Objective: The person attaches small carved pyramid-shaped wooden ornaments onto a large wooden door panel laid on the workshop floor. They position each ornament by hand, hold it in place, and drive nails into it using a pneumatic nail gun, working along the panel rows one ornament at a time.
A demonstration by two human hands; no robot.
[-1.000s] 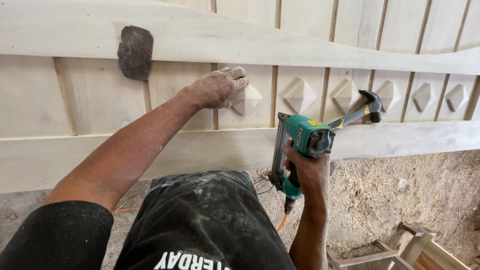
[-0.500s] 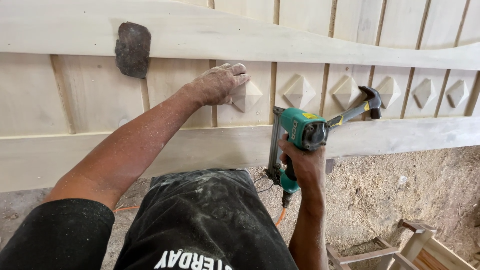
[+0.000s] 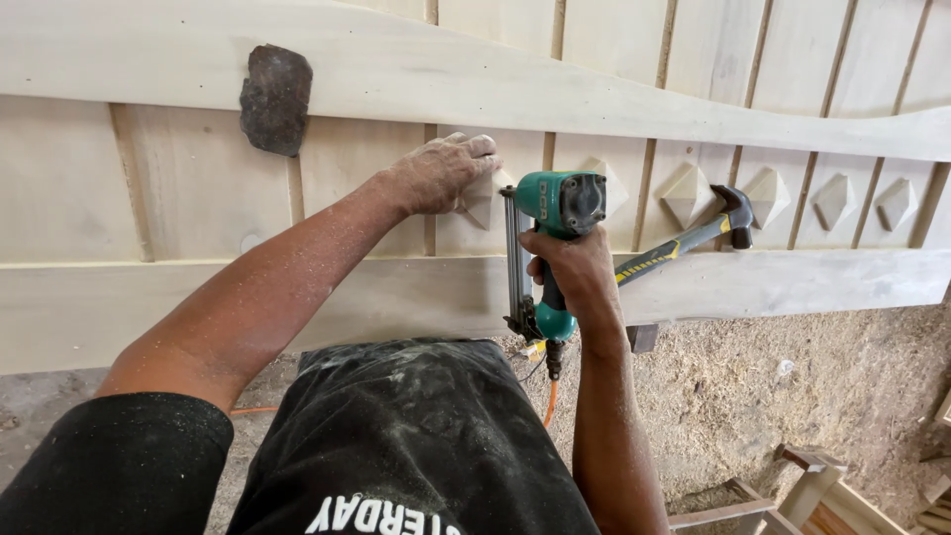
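No packages, signs or screens show. The only label is dark lettering on the teal nail gun [image 3: 560,203], at about one o'clock from the view's middle. At six o'clock, white block lettering runs across the black shirt [image 3: 396,515], cut by the edge.

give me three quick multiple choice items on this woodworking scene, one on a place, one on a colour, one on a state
1. Where does the black-headed hammer with the yellow-striped handle lie?
A. on the pale wooden panel
B. on the sawdust floor
C. in the left hand

2. What colour is the body of the pneumatic nail gun?
A. red
B. teal green
C. white

3. What is the left hand doing?
A. hanging free
B. gripping the hammer
C. pressing a diamond-shaped wooden block

Answers: 1 A, it rests across the panel's lower rail. 2 B, the housing gripped by the right hand is teal green. 3 C, its fingers sit on the block.
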